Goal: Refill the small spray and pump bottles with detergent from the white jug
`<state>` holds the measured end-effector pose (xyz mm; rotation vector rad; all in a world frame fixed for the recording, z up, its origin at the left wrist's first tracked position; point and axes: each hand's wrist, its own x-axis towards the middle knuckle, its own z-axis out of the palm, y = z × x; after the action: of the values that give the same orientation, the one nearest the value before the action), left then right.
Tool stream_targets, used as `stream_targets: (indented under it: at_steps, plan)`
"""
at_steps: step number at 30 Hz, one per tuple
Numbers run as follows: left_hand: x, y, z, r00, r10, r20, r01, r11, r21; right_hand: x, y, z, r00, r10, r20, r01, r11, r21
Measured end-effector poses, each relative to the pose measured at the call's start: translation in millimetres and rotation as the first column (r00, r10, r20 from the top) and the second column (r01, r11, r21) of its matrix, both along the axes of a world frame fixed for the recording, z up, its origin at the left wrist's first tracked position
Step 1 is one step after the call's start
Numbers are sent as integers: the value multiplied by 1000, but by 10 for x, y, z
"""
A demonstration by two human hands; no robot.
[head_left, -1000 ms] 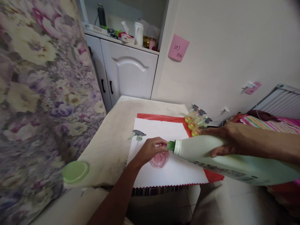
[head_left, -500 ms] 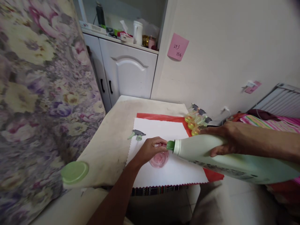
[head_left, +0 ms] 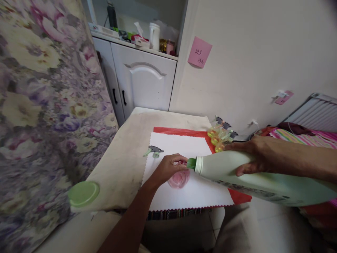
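My left hand (head_left: pixel 172 167) is closed around the neck of a small pink see-through spray bottle (head_left: pixel 179 180), which stands on a white sheet (head_left: pixel 202 195). In my right hand (head_left: pixel 254 158) is a large pale-green jug (head_left: pixel 226 167), tipped nearly on its side. Its green pouring spout (head_left: pixel 191 163) is at the pink bottle's mouth, close to my left fingertips. Whether liquid is flowing cannot be made out. A grey and green spray trigger head (head_left: pixel 154 151) lies at the sheet's left edge. The jug's round green cap (head_left: pixel 83 194) rests at the table's near left corner.
Several yellow-tinted spray bottles (head_left: pixel 217 138) stand at the table's back right corner. Red material (head_left: pixel 181 131) shows under the white sheet. A floral curtain (head_left: pixel 52 105) hangs at the left, a white cabinet (head_left: pixel 147 80) stands behind, and a white radiator (head_left: pixel 316 109) is at the right.
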<state>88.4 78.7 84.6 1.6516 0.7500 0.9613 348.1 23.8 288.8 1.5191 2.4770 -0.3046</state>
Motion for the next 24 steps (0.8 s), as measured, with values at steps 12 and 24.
stream_targets:
  at_steps: [12, 24]
  plan:
    - [2, 4, 1, 1000, 5, 9, -5, 1000, 0, 5, 18, -17, 1000, -6, 6, 6, 1000, 20]
    - [-9, 12, -18, 1000, -15, 12, 15, 1000, 0, 125, -32, -180, 992, -93, -89, 88, 994, -60]
